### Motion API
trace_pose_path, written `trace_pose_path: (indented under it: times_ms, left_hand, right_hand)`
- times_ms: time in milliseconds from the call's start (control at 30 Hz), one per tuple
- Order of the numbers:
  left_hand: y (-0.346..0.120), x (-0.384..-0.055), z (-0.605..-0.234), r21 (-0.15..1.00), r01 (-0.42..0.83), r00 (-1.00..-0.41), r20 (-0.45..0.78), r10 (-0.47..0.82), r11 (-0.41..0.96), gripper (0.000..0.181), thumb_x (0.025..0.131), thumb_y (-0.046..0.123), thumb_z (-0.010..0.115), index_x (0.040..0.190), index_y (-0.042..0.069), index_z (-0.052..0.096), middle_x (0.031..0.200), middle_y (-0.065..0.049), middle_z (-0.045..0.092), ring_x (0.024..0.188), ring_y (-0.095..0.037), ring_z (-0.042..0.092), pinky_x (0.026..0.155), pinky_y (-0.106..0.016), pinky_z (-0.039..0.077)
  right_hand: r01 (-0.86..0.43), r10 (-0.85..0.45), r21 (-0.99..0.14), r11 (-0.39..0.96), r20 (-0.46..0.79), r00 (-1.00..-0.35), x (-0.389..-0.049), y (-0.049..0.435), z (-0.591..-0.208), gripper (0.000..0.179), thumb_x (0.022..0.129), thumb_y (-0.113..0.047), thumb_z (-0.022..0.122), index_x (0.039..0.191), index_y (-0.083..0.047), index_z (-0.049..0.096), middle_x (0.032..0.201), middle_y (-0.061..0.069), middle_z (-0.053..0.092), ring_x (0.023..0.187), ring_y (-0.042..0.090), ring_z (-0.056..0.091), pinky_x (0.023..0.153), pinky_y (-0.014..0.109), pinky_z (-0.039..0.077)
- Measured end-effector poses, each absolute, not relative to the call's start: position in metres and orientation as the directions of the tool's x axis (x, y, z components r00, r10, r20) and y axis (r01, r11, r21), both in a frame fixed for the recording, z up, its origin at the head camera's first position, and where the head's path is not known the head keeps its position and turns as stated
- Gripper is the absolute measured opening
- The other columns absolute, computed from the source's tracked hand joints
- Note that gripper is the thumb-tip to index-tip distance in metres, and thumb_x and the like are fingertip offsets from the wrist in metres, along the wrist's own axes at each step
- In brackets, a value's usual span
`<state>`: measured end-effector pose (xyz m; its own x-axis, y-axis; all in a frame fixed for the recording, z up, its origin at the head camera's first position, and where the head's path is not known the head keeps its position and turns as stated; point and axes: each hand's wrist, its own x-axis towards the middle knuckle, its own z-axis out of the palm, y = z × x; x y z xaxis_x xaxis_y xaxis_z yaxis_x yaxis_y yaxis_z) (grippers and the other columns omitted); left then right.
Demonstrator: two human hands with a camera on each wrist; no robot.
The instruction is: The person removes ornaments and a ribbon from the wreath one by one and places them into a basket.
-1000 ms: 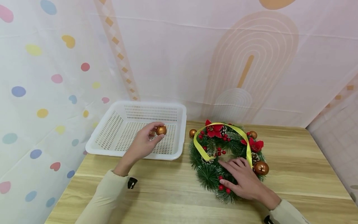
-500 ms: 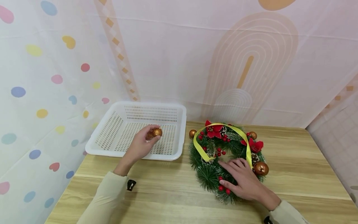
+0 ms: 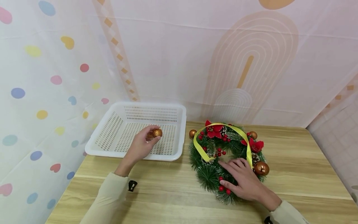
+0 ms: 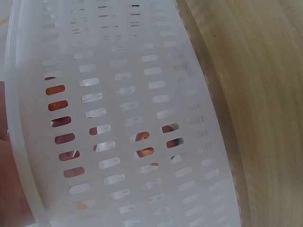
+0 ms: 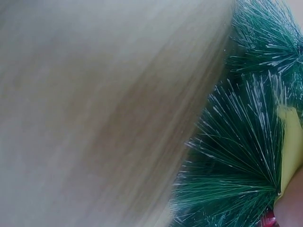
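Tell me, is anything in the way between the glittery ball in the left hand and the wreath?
Yes: the white basket's side wall stands between the glittery ball and the wreath. Past that wall, a small copper ball sits at the wreath's edge, near the path. Nothing else visible blocks it.

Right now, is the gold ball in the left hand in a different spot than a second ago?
Yes, a little: measured against the white basket, the gold ball sits slightly further left and a touch lower in the head view.

Wood-grained table [image 3: 165,189] bears white basket [image 3: 180,133], green wreath [image 3: 207,175]
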<state>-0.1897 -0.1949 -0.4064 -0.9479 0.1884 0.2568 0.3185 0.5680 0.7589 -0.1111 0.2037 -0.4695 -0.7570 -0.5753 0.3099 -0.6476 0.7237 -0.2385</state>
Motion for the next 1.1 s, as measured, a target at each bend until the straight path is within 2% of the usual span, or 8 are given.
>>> trace_pose_path:
  times_ms: [800,933,1100]
  left_hand:
    - [-0.1956,-0.1903,-0.4074,0.762,0.310,-0.951,0.246,0.189,0.569,0.039,0.094,0.008,0.066,0.132,0.002,0.057,0.118,-0.012,0.064,0.102,-0.026,0.061,0.084,-0.041,0.052]
    - [-0.1943,-0.1907,-0.4081,0.724,0.338,-0.941,0.279,0.194,0.601,0.042,0.095,0.011,0.066,0.134,0.002,0.054,0.106,-0.017,0.059,0.097,-0.029,0.057,0.084,-0.042,0.048]
    - [-0.1907,-0.1910,-0.4093,0.649,0.397,-0.914,0.342,0.216,0.649,0.046,0.092,0.009,0.066,0.135,-0.001,0.052,0.089,-0.019,0.049,0.091,-0.026,0.045,0.083,-0.041,0.038]
  right_hand:
    - [-0.639,-0.570,-0.239,0.731,0.301,-0.764,-0.1108,0.2029,-0.4693,0.058,0.093,-0.046,0.064,0.142,-0.017,0.054,0.120,-0.003,0.065,0.114,0.020,0.051,0.106,0.051,0.025]
    - [-0.640,-0.571,-0.238,0.731,0.301,-0.764,-0.1107,0.2033,-0.4692,0.058,0.093,-0.046,0.064,0.143,-0.017,0.054,0.120,-0.003,0.065,0.114,0.020,0.051,0.106,0.051,0.025]
    - [-0.639,-0.571,-0.240,0.731,0.297,-0.765,-0.1109,0.2034,-0.4692,0.058,0.093,-0.046,0.064,0.143,-0.017,0.054,0.119,-0.003,0.065,0.114,0.020,0.052,0.106,0.051,0.025]
